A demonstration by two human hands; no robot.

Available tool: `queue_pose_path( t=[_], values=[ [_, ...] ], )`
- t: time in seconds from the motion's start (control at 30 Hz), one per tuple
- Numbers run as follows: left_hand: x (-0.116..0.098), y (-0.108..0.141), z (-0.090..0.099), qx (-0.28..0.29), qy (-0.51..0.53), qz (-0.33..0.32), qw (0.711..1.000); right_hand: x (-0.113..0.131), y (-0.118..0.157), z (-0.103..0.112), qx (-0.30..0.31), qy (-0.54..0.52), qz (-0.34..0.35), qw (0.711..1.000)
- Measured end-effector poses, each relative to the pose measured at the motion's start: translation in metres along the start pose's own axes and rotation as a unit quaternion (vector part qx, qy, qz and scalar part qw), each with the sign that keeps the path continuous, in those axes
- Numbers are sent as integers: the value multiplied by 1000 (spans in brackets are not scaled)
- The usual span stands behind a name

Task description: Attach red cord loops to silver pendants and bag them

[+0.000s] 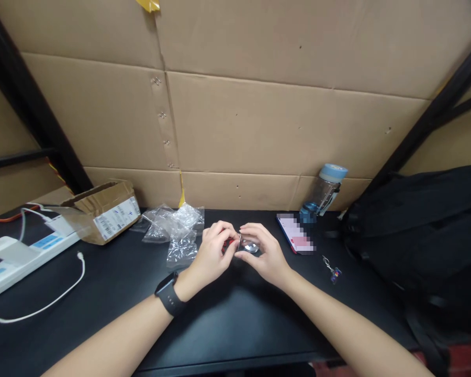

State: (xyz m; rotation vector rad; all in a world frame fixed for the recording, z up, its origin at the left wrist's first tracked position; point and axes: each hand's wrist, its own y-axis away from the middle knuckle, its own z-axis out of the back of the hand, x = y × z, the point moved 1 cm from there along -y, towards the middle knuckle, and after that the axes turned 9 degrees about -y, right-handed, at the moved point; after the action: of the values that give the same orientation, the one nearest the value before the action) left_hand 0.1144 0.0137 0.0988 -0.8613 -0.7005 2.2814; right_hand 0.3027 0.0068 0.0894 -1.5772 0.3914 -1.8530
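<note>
Over the middle of the black table [220, 324], my left hand [216, 250] and my right hand [265, 255] meet fingertip to fingertip. Between them is a small, thin metallic ring-like piece [240, 242], pinched by the fingers of both hands. A small red item [227, 245] shows between the left fingers, mostly hidden. Just behind the right fingers a shiny silver object [251, 247] is partly visible; whether it is touched I cannot tell. Clear plastic bags [182, 235] lie just left of my left hand. A black watch [170, 294] is on my left wrist.
An open cardboard box [115, 212] and a white power strip [35, 259] with cables sit at the left. Toward the right are a phone [296, 234], a keychain [333, 273], a blue-lidded bottle [324, 191] and a black bag [424, 246]. Cardboard [235, 131] stands behind.
</note>
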Motion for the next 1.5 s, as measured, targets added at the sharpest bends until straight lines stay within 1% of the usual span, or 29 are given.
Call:
queue_pose_path(
  t=[0.17,0.23,0.27,0.3,0.33,0.4,0.47,0.53,0.6,0.67,0.9,0.97,1.03,1.13,1.17,1.2,1.27,1.37,1.43,1.5],
  values=[
    [1,0,-1,-2,10,-3,1000,-1,-1,0,8,-4,1,1000],
    [2,-1,-1,9,47,16,999,-1,-2,1,3,-9,-10,1000],
    [3,-2,-2,20,86,39,995,-1,-2,2,-1,-11,-19,1000],
    [3,-2,-3,33,137,69,988,-2,-3,3,-5,-11,-27,1000],
    [4,-2,-4,48,197,104,974,-2,-4,5,-9,-6,-30,999],
    [6,-2,-8,83,311,164,932,-3,-6,8,-9,26,-17,999],
    [8,-1,-12,118,388,198,892,-4,-7,10,-3,62,9,998],
    [11,-1,-15,137,427,215,868,-6,-9,12,3,73,24,997],
    [14,-2,-17,131,449,224,855,-7,-10,14,3,67,24,997],
    [17,-3,-17,118,465,224,848,-7,-11,16,6,75,22,997],
    [16,-2,-17,118,481,236,836,0,-13,20,29,130,61,989],
    [14,-2,-15,131,472,231,840,3,-13,19,35,137,66,988],
    [13,-2,-13,154,449,208,855,5,-13,18,43,148,67,986],
    [10,-2,-9,210,363,151,895,8,-13,18,45,164,61,984],
    [9,-2,-8,219,324,128,912,8,-13,18,46,167,57,983],
    [8,-2,-7,219,283,103,928,7,-12,19,49,169,54,983],
    [7,-2,-5,196,213,54,956,5,-12,22,59,169,45,983],
    [6,-2,-5,157,135,7,978,6,-13,22,87,164,33,982],
    [6,-1,-7,148,94,-1,984,20,-16,17,91,156,33,983],
    [7,2,-10,155,63,-8,986,50,-17,8,81,142,26,986]
  ],
)
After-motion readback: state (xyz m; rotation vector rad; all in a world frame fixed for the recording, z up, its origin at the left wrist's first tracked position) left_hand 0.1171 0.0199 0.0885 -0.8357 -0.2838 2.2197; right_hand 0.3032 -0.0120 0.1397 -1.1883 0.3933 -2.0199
